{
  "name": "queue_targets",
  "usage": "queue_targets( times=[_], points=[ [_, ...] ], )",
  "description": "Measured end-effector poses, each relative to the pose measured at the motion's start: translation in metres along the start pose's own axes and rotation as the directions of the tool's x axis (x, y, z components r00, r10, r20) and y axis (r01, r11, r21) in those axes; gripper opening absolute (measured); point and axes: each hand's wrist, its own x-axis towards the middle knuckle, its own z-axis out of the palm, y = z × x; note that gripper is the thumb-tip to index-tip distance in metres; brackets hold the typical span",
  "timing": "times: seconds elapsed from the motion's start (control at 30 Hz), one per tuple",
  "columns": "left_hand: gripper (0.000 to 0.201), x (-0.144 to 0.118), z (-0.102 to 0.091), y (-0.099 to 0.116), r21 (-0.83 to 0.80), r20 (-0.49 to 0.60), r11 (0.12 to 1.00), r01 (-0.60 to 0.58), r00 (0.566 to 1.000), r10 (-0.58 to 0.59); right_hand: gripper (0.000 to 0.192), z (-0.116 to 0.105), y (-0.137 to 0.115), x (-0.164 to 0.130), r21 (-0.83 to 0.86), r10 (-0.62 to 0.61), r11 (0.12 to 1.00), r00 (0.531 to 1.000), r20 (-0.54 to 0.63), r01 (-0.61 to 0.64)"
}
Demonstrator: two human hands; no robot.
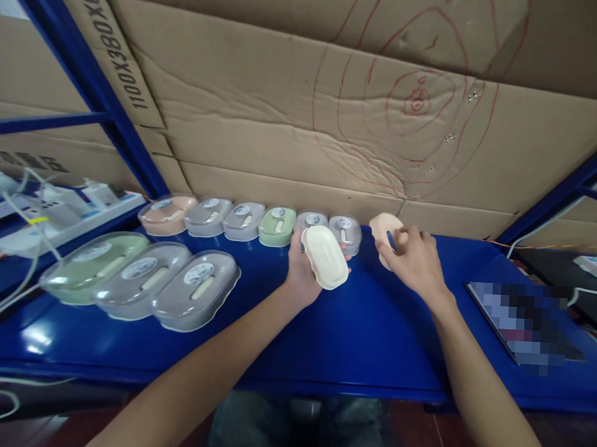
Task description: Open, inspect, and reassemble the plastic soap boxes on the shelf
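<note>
Two bare forearms are seen rising from the bottom edge of the frame, one from the lower left and one from the lower right. No sleeves, watches, rings or bracelets are seen on them. The left hand (pixel 303 267) is found near the centre of the frame, and the right hand (pixel 413 259) just right of centre. At the bottom centre, dark grey fabric is seen, apparently trousers worn over the lap.

Nine lidded soap boxes (pixel 197 289), one cream tray (pixel 325 256), one peach tray (pixel 384 229).
</note>
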Motion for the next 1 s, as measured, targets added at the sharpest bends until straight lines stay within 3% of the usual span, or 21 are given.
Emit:
queue_targets(
  times=[0.1,0.23,0.53,0.9,1.0],
  points=[
    [0.078,-0.002,0.004,-0.004,-0.025,0.022,1.0,0.014,1.0,-0.013,0.059,0.007,-0.019,-0.013,0.264,-0.138,0.949,0.981,-0.136,0.171],
    [0.076,-0.007,0.009,-0.008,-0.078,0.1,0.997,0.011,0.995,-0.003,0.054,0.022,-0.047,-0.038,0.393,-0.249,0.876,0.96,-0.129,0.279],
    [0.076,-0.011,0.011,-0.013,-0.078,0.11,0.997,0.03,0.994,-0.021,0.06,0.036,-0.064,-0.06,0.388,-0.278,0.878,0.958,-0.064,0.281],
    [0.056,-0.01,0.009,-0.023,0.0,0.07,0.992,-0.126,0.99,0.125,0.061,0.047,-0.063,-0.066,0.313,-0.361,0.882,0.932,-0.03,0.352],
    [0.049,-0.009,0.008,-0.022,0.045,0.083,0.992,-0.117,0.99,0.113,0.06,0.046,-0.064,-0.066,0.318,-0.377,0.876,0.926,-0.021,0.364]
  ],
)
